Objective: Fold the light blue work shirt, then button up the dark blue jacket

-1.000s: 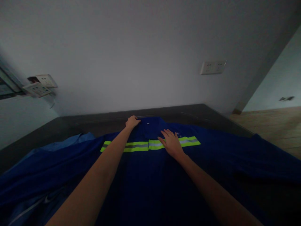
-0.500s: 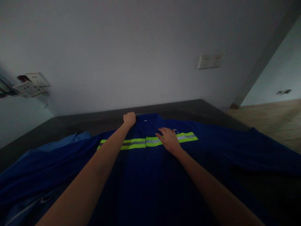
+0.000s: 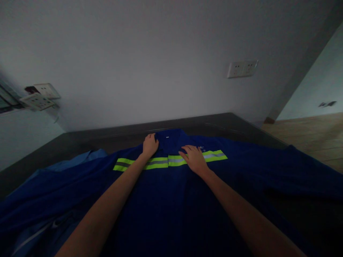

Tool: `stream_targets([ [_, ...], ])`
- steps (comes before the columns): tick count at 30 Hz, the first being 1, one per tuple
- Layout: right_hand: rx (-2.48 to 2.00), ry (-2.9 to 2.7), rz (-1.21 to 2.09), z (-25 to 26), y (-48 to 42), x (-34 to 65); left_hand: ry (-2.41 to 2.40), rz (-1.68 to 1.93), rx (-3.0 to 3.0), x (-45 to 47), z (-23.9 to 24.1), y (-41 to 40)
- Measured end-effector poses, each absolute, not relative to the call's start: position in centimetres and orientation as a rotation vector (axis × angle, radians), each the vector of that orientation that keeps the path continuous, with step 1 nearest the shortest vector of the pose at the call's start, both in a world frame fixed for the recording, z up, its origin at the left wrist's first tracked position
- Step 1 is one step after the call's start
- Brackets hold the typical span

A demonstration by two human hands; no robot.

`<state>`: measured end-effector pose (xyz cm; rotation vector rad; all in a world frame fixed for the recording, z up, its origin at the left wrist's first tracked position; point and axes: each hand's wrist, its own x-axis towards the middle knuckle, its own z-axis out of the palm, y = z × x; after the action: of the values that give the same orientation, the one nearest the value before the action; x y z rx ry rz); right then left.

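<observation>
A dark blue work jacket (image 3: 166, 200) lies spread out, front side up, with yellow and silver reflective bands across its chest. Its collar (image 3: 171, 141) points towards the wall and shows a small white label inside. My left hand (image 3: 150, 145) rests on the jacket beside the collar's left edge, fingers lying on the cloth. On the right chest, over the reflective band (image 3: 215, 155) and near a small white mark, my right hand (image 3: 195, 159) lies flat with its fingers spread. Both sleeves stretch out to the sides.
The dark tabletop (image 3: 214, 123) meets a pale wall. Lighter blue clothing (image 3: 88, 156) lies partly under the left sleeve. One wall socket (image 3: 242, 69) is at the right; loose socket plates (image 3: 40, 101) hang at the left. Wooden floor (image 3: 311, 132) shows beyond the right edge.
My left hand has come slightly back towards me from the collar's edge, and its closed fingers have loosened onto the cloth. My right hand stays on the chest.
</observation>
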<state>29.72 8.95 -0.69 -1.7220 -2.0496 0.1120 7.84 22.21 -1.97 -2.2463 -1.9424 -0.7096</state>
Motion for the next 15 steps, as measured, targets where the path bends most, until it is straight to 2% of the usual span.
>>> stream_targets([
  [7,-1.726,-2.071,0.076,-0.7,8.9,29.7,-1.950,-0.417,-2.373,9.1,-3.2,21.2],
  [15,-1.637,-2.100,0.038,-0.7,9.2,28.9,-2.098,-0.552,-2.188,8.8,-2.8,20.8],
])
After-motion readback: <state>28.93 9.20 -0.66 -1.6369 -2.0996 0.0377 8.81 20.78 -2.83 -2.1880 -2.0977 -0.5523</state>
